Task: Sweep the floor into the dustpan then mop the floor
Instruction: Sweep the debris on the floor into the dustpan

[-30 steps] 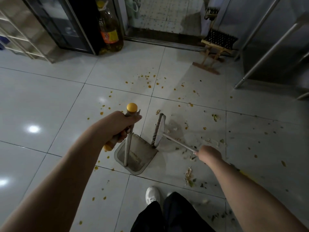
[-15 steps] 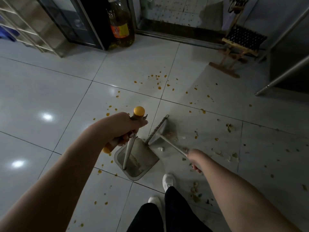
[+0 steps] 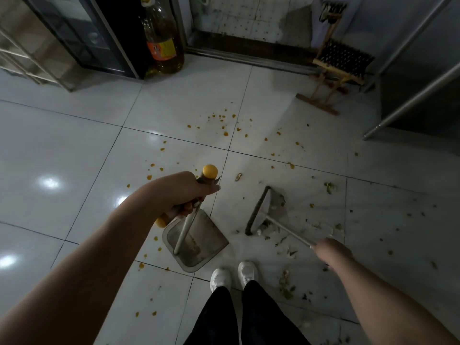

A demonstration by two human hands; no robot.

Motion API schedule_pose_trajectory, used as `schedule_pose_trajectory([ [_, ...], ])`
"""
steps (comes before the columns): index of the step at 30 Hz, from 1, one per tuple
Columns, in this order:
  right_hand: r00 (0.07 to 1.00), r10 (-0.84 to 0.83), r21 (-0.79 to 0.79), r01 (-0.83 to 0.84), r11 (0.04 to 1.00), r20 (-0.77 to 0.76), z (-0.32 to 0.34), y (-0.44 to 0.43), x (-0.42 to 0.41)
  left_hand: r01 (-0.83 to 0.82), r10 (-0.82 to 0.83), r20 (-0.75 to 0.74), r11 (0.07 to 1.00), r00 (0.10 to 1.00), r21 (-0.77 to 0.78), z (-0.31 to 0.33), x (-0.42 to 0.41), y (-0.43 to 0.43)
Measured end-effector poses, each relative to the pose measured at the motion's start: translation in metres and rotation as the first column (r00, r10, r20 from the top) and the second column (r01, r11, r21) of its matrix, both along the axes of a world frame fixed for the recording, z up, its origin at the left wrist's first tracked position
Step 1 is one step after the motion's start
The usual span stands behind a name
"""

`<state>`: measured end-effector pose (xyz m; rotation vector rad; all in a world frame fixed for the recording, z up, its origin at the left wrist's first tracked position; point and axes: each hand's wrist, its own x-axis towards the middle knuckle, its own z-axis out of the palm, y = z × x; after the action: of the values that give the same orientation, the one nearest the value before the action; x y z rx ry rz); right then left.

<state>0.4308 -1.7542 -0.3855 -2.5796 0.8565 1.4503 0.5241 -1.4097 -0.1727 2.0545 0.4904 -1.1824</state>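
**Dustpan and broom on glossy tile**

The left hand [image 3: 184,192] curls tight round the yellow-capped handle [image 3: 210,171] of a dull metal dustpan [image 3: 201,247] that stands on the shiny white floor [image 3: 62,150]. Near its right side, not touching, the flat broom [image 3: 258,210] rests among leafy scraps [image 3: 286,287]. The right hand [image 3: 333,252] clasps the broom's thin stick, with the fingers hidden.

grey dustpan [image 3: 199,247], orange-specked white floor [image 3: 74,150]
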Motion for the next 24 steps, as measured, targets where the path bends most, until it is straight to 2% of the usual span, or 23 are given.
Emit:
schedule_pose_trajectory([
  [7,0.965,-0.254,0.183,0.262,0.948,-0.067,0.012,0.031,0.01,0.037,-0.038,0.011,0.999,0.999,0.022,0.003,0.009,0.003],
  [12,0.988,-0.151,0.241,0.139,0.961,0.032,-0.008,0.084,0.029,0.041,-0.041,0.013,0.998,0.999,0.041,0.003,0.02,-0.005],
  [16,1.0,-0.02,0.188,0.016,0.982,0.022,-0.02,0.081,0.02,0.06,-0.061,0.012,0.997,0.998,0.054,0.0,0.025,-0.014],
  [20,0.993,-0.069,0.144,0.083,0.986,-0.1,-0.018,0.042,-0.01,0.066,-0.067,0.009,0.996,0.998,0.053,0.0,0.029,-0.023],
  [24,0.98,-0.164,0.088,0.174,0.981,-0.113,-0.005,-0.003,-0.029,0.081,-0.081,0.004,0.996,0.997,0.035,0.004,0.031,-0.024],
])
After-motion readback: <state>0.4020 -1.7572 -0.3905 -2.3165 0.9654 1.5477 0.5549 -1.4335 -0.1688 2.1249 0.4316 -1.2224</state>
